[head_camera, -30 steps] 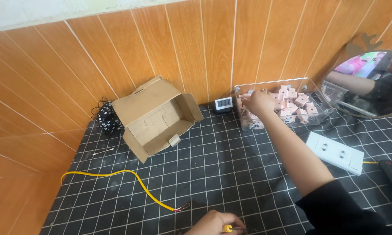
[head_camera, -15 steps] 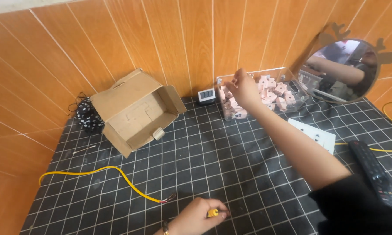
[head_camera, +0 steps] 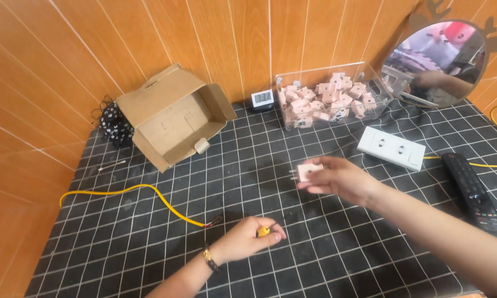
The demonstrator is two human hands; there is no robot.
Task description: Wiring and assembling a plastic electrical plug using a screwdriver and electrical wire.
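My right hand [head_camera: 339,179] hovers over the middle of the black gridded mat [head_camera: 149,254], holding a small white plug adapter [head_camera: 308,171] with its metal pins pointing left. My left hand [head_camera: 247,239] rests on the mat near the front, closed on a small yellow-handled tool [head_camera: 264,232]. Just left of it lies the stripped end of a yellow cable [head_camera: 149,191], which runs off to the mat's left edge. A clear plastic box [head_camera: 331,95] full of several more white adapters stands at the back.
An open cardboard box [head_camera: 174,121] lies on its side at back left beside a black patterned pouch [head_camera: 115,124]. A small digital clock [head_camera: 262,99], a round mirror [head_camera: 433,60], a white power strip [head_camera: 391,148] and a black remote [head_camera: 474,190] sit at the right.
My right hand has drawn back from the clear box to the mat's middle, carrying one white adapter. My left hand stays on the yellow-handled tool near the cable end.
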